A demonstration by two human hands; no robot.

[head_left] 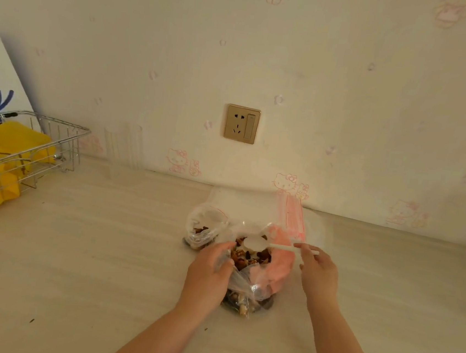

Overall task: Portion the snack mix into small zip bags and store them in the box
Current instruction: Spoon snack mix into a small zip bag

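A big clear plastic bag of brown snack mix (249, 260) sits open on the pale table. My left hand (211, 266) grips its left rim. My right hand (317, 268) pinches the handle of a white plastic scoop (256, 243) whose bowl lies in the bag's mouth. A small zip bag (201, 230) with some mix in it stands just left of the big bag. A stack of flat zip bags with red seal strips (289, 214) lies behind, against the wall.
A wire basket (57, 140) holding a yellow cloth stands at the far left, with a white board leaning behind it. A clear plastic box (122, 147) stands by the wall. A wall socket (241, 124) is above the table.
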